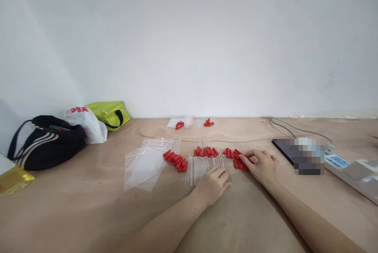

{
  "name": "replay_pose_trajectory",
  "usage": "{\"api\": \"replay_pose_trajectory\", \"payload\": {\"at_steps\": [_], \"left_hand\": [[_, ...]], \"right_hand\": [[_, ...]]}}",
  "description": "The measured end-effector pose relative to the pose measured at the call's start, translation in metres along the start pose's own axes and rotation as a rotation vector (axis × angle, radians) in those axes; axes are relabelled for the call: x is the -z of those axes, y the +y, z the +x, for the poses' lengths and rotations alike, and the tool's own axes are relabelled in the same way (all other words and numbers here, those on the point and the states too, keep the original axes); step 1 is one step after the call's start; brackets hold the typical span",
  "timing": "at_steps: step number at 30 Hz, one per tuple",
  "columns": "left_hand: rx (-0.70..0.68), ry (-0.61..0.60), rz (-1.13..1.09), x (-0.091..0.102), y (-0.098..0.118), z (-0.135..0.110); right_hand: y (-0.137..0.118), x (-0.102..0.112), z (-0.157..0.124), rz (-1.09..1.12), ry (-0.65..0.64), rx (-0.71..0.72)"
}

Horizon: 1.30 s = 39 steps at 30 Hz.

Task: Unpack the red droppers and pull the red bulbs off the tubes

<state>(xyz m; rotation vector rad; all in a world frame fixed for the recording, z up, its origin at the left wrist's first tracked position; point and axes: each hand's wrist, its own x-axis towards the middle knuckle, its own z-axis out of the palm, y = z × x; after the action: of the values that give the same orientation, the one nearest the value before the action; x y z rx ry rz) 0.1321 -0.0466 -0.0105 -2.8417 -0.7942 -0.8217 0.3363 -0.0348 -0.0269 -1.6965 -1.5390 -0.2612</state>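
A row of thin glass dropper tubes (198,166) lies side by side in the middle of the wooden table. My left hand (213,185) rests over the right part of this row, its fingers bent and closed; what they grip is hidden. My right hand (262,164) pinches a red rubber bulb (251,160) at the right-hand pile of red bulbs (230,153). Another pile of red rubber bulbs (175,160) lies left of the tubes. Behind the row are several glass droppers with red bulbs fitted (206,151), tips pointing to the wall.
Clear zip bags (146,166) lie at left. Two bags with red-bulbed pieces (189,122) are near the wall. A black bag (50,142), a white plastic bag (88,125) and a green pouch (110,115) stand far left. A phone (286,152) and power strip (339,163) lie right.
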Motion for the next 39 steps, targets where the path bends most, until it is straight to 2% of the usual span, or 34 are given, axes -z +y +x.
{"api": "replay_pose_trajectory", "payload": {"at_steps": [8, 12, 15, 19, 21, 25, 29, 33, 36, 39], "left_hand": [[0.068, -0.005, 0.052, -0.003, 0.000, 0.003], [0.122, 0.072, 0.072, 0.000, 0.002, 0.007], [0.269, 0.142, 0.117, 0.010, -0.009, 0.009], [0.569, 0.143, 0.266, 0.025, -0.038, 0.008], [0.641, 0.146, 0.306, 0.029, -0.050, 0.006], [0.654, 0.148, 0.302, 0.027, -0.058, 0.003], [0.697, 0.117, 0.292, 0.024, -0.055, 0.006], [0.745, 0.159, 0.290, 0.027, -0.050, 0.006], [0.736, 0.221, 0.271, 0.032, -0.046, -0.006], [0.637, 0.303, 0.225, 0.040, -0.043, -0.027]], "right_hand": [[-0.004, 0.003, 0.001, -0.001, -0.023, 0.021], [-0.004, 0.003, 0.001, 0.005, -0.004, 0.030], [-0.003, 0.002, 0.001, 0.023, 0.011, 0.009], [-0.005, 0.001, 0.001, 0.034, 0.008, 0.003], [-0.005, 0.000, 0.001, 0.027, 0.020, 0.012], [-0.007, -0.001, 0.000, 0.011, 0.040, 0.044], [-0.008, 0.000, 0.000, 0.006, 0.078, 0.075], [-0.011, 0.002, -0.001, 0.011, 0.151, 0.142], [-0.013, 0.004, -0.002, 0.042, 0.159, 0.229], [-0.018, 0.006, -0.006, 0.123, 0.117, 0.352]]}}
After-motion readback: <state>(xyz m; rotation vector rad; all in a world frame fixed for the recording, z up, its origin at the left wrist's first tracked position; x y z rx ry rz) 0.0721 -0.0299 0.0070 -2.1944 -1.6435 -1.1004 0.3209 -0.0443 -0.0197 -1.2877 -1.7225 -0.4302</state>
